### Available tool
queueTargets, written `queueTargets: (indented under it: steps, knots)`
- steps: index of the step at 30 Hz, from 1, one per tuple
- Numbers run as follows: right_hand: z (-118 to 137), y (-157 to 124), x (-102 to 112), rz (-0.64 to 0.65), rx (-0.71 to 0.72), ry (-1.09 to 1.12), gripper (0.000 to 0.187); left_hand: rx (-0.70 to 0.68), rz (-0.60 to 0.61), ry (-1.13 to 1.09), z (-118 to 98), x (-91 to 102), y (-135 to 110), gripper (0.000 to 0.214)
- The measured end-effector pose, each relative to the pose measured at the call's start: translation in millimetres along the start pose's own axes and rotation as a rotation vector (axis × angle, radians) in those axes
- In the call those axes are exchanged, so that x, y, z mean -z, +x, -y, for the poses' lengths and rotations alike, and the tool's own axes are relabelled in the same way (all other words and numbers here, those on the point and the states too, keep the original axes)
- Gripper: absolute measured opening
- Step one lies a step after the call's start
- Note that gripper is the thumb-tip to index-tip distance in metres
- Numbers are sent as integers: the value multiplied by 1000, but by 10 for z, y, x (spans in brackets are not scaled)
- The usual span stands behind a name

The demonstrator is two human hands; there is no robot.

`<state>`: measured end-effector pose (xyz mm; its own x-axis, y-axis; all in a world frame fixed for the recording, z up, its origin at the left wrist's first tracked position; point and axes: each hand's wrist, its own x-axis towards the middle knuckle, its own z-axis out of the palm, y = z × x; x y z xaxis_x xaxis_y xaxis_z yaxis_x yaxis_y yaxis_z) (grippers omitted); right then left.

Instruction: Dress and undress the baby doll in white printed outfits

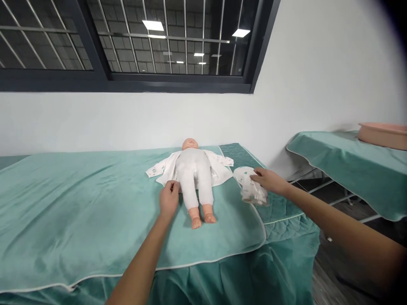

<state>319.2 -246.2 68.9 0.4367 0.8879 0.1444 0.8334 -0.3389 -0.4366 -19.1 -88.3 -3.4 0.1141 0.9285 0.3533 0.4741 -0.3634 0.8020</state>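
Observation:
A baby doll (194, 178) in white leggings lies on its back on a teal blanket (79, 203), head toward the wall. Under it is spread an open white patterned jacket (159, 170). My left hand (169, 198) is closed in a pinch on the jacket's lower edge beside the doll's hip. My right hand (269, 180) grips a bunched white patterned garment (251, 186) to the right of the doll, just above the bed's right edge.
The bed (280, 250) stands against a white wall under a dark barred window. To the right, a second teal-covered table (346, 165) carries a pink basin (383, 134). A floor gap separates the two.

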Motion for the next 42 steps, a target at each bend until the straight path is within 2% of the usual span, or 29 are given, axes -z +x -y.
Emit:
queueTargets:
  steps: [1,3,4,6,8,10,12,13,16,18,20,22,24,26,29,31,35,38,42]
  knots:
    - [152,-31,55,23,16,113,28,16,1,-79,-86,23,-72,23]
    - [496,-125,138,157,26,711,27,45,50,-314,-322,90,-255,23]
    - [678,-181,162,241,28,927,26,46,117,-461,-462,139,-355,22]
    - [1033,-291,172,296,67,1038,25,-28,273,-607,-746,265,-542,31]
    - [1349,-380,152,343,76,1159,23,-124,340,-651,-987,423,-678,47]
    - [1604,-439,138,440,74,1258,23,-205,326,-617,-1152,594,-740,64]
    - [1789,-473,164,543,77,1284,31,-274,261,-520,-1251,766,-728,70]
    - [1857,-485,198,576,86,1251,38,-300,222,-460,-1286,850,-698,62]
    - [1999,-524,374,604,178,990,56,-314,164,-309,-1397,1109,-556,19]
    - [2088,-580,525,553,298,823,60,-278,122,-267,-1516,1286,-449,19]
    - [2209,-675,669,403,448,738,56,-267,14,-239,-1684,1458,-356,22]
    - [2368,-795,792,232,616,671,55,-325,-70,-177,-1886,1616,-290,20]
    - [2538,-902,903,104,766,603,60,-422,-70,-107,-2096,1760,-251,17]
    - [2679,-958,1030,5,890,553,55,-501,-58,-69,-2286,1901,-236,14]
    - [2778,-927,1280,-50,1043,459,45,-571,-64,-37,-2502,2116,-241,13]
    - [2774,-878,1464,-67,1098,359,44,-610,-61,-14,-2598,2246,-259,14]
    - [2717,-880,1735,-178,1115,144,31,-624,-87,-35,-2721,2415,-315,12]
    - [2684,-983,1823,-244,1103,11,30,-565,-86,-77,-2783,2480,-346,8]
    - [2611,-1087,1871,-420,1129,-180,31,-550,-57,-187,-2825,2559,-348,13]
